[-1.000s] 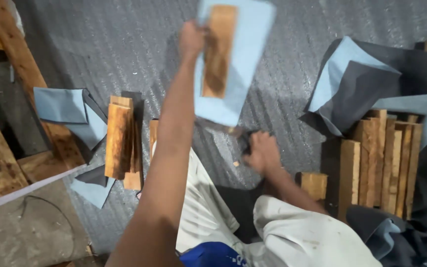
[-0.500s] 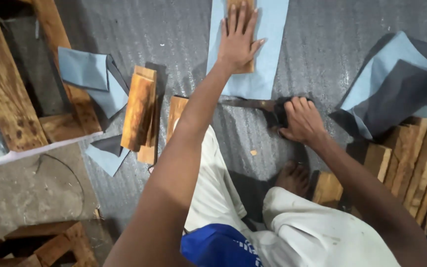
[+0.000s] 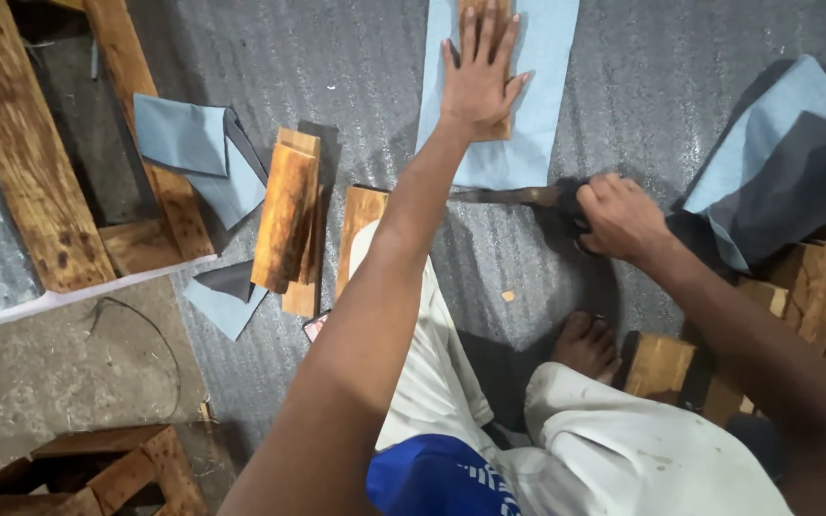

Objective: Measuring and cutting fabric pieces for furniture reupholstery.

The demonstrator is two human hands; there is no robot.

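Scissors [image 3: 518, 196] are now lying at the cloth's [image 3: 547, 86] near edge, gripped in the right hand [image 3: 619, 218]. Left hand [image 3: 480, 81], lowered since, is pressing flat, open, on the block [image 3: 486, 19] atop the cloth.

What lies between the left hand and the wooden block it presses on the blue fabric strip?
Nothing: in the head view the left hand rests flat, directly on the wooden block, which lies on the blue fabric strip.
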